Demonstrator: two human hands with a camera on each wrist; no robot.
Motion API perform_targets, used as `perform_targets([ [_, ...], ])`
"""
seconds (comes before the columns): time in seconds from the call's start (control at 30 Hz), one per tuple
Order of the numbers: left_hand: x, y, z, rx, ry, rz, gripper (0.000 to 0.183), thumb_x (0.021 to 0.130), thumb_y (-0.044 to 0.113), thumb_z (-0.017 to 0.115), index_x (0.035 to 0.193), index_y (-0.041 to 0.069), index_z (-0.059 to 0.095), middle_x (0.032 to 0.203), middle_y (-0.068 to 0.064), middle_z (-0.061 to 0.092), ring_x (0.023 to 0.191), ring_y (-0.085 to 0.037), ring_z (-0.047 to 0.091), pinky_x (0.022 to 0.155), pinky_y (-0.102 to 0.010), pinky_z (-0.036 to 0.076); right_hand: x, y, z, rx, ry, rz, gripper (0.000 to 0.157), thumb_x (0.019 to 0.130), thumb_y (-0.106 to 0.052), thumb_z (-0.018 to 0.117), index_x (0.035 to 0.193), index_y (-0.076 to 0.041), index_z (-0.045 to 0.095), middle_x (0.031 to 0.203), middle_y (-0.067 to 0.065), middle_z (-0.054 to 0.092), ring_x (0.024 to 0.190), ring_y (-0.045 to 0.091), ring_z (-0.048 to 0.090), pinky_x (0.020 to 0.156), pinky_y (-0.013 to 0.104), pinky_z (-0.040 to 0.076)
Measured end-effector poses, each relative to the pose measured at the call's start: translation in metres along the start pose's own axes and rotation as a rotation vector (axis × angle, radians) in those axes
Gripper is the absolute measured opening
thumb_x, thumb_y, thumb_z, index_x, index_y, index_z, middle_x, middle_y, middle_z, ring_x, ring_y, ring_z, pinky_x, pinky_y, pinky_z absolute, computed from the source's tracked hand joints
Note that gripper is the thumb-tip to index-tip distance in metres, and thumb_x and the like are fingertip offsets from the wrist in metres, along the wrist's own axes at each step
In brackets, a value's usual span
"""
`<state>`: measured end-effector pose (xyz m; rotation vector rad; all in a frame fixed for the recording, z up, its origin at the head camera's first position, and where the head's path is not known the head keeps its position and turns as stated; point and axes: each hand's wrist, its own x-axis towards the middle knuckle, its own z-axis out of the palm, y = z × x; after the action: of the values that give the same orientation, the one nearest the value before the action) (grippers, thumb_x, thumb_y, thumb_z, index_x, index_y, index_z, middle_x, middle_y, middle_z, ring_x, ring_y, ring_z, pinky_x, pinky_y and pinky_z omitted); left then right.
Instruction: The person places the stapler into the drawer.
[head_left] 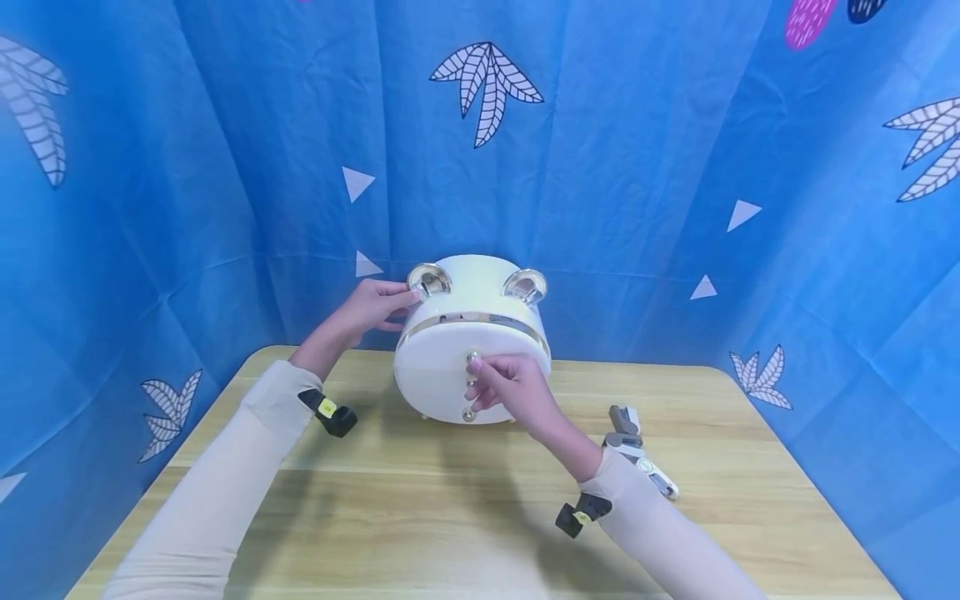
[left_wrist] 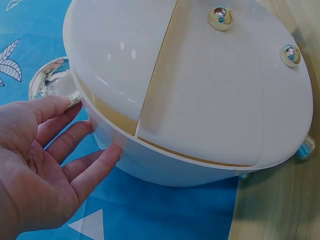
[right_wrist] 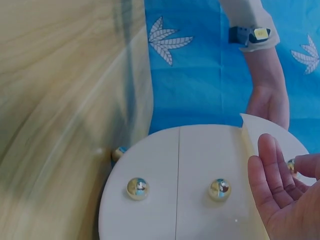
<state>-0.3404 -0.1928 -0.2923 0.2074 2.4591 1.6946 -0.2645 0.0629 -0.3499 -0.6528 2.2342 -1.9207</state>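
A white, rounded drawer box with two shiny ears and gold ball knobs stands at the back of the table. Its upper drawer sits forward of the lower fronts, with a gap along its top edge. My right hand is at the front, thumb and fingers pinching the top knob. On the box's left side is my left hand. Its thumb touches the base of the left ear, and its spread fingers rest along the side wall. The inside of the drawer is mostly hidden.
Several small grey and white items lie in a row on the table to the right. The wooden table has a blue patterned curtain behind it and at both sides. Each wrist wears a black camera.
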Motion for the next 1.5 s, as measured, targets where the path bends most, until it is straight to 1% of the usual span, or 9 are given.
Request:
perform_targets([
  [0.2, 0.001, -0.002, 0.0, -0.004, -0.002, 0.0, 0.046, 0.092, 0.036, 0.058, 0.127, 0.006, 0.057, 0.136, -0.014, 0.051, 0.126, -0.033, 0.049, 0.093, -0.047, 0.05, 0.007, 0.001, -0.003, -0.019, 0.038, 0.02, 0.033, 0.094, -0.027, 0.058, 0.101, 0.004, 0.067, 0.081, 0.023, 0.069, 0.067, 0.035, 0.068, 0.068, 0.039, 0.059],
  [0.37, 0.002, -0.004, -0.001, 0.002, 0.004, -0.005, 0.047, 0.092, 0.037, 0.059, 0.128, 0.007, 0.057, 0.138, -0.013, 0.05, 0.126, -0.033, 0.049, 0.092, -0.046, 0.051, 0.013, 0.002, -0.005, -0.033, 0.06, 0.005, 0.03, 0.094, -0.025, 0.058, 0.101, 0.001, 0.068, 0.078, 0.018, 0.07, 0.064, 0.027, 0.069, 0.066, 0.037, 0.06],
  [0.6, 0.001, -0.003, 0.0, -0.001, -0.005, -0.006, 0.045, 0.092, 0.036, 0.058, 0.126, 0.006, 0.058, 0.137, -0.013, 0.051, 0.125, -0.033, 0.05, 0.094, -0.048, 0.05, 0.016, 0.003, -0.007, -0.028, 0.06, 0.0, 0.027, 0.094, -0.023, 0.058, 0.101, 0.001, 0.068, 0.077, 0.019, 0.07, 0.064, 0.029, 0.069, 0.066, 0.038, 0.059],
  [0.87, 0.0, -0.003, -0.001, -0.014, -0.001, 0.002, 0.045, 0.093, 0.036, 0.058, 0.127, 0.006, 0.058, 0.137, -0.014, 0.051, 0.125, -0.034, 0.05, 0.094, -0.048, 0.05, 0.017, 0.003, -0.007, -0.017, 0.072, 0.019, 0.031, 0.093, -0.028, 0.059, 0.102, 0.0, 0.068, 0.08, 0.023, 0.069, 0.067, 0.033, 0.069, 0.068, 0.04, 0.059],
  [1.0, 0.0, -0.004, -0.001, -0.004, 0.003, -0.012, 0.046, 0.092, 0.037, 0.058, 0.127, 0.007, 0.057, 0.137, -0.014, 0.05, 0.125, -0.034, 0.049, 0.094, -0.048, 0.049, 0.013, 0.004, -0.007, -0.006, 0.066, 0.056, 0.034, 0.092, -0.028, 0.06, 0.106, 0.002, 0.067, 0.083, 0.026, 0.069, 0.072, 0.039, 0.067, 0.07, 0.042, 0.059],
  [1.2, 0.0, -0.004, 0.0, 0.005, -0.003, -0.013, 0.047, 0.092, 0.038, 0.058, 0.127, 0.008, 0.058, 0.138, -0.013, 0.05, 0.126, -0.034, 0.049, 0.095, -0.049, 0.048, 0.001, 0.001, -0.009, -0.027, 0.076, 0.147, 0.033, 0.095, -0.021, 0.056, 0.105, 0.009, 0.065, 0.085, 0.032, 0.066, 0.077, 0.048, 0.064, 0.073, 0.051, 0.056],
  [1.27, 0.0, -0.003, 0.0, -0.003, -0.006, -0.015, 0.046, 0.092, 0.037, 0.058, 0.127, 0.008, 0.057, 0.138, -0.013, 0.05, 0.126, -0.034, 0.049, 0.096, -0.049, 0.048, -0.002, 0.004, -0.01, -0.032, 0.08, 0.176, 0.035, 0.095, -0.023, 0.056, 0.103, 0.009, 0.066, 0.085, 0.032, 0.066, 0.075, 0.046, 0.065, 0.073, 0.051, 0.056],
  [1.37, -0.007, 0.007, 0.001, -0.006, -0.013, -0.019, 0.044, 0.094, 0.033, 0.055, 0.128, 0.005, 0.056, 0.138, -0.015, 0.049, 0.126, -0.034, 0.048, 0.096, -0.049, 0.047, -0.004, 0.018, -0.012, -0.035, 0.076, 0.208, 0.038, 0.094, -0.027, 0.057, 0.103, 0.009, 0.066, 0.083, 0.029, 0.067, 0.07, 0.039, 0.067, 0.067, 0.045, 0.058],
  [1.5, -0.005, 0.006, 0.001, -0.008, -0.012, -0.008, 0.044, 0.094, 0.033, 0.056, 0.128, 0.005, 0.056, 0.137, -0.016, 0.05, 0.125, -0.035, 0.049, 0.096, -0.05, 0.047, -0.003, 0.037, -0.011, 0.007, 0.046, 0.257, 0.039, 0.093, -0.03, 0.058, 0.106, 0.006, 0.065, 0.092, 0.026, 0.069, 0.077, 0.036, 0.069, 0.072, 0.044, 0.058],
])
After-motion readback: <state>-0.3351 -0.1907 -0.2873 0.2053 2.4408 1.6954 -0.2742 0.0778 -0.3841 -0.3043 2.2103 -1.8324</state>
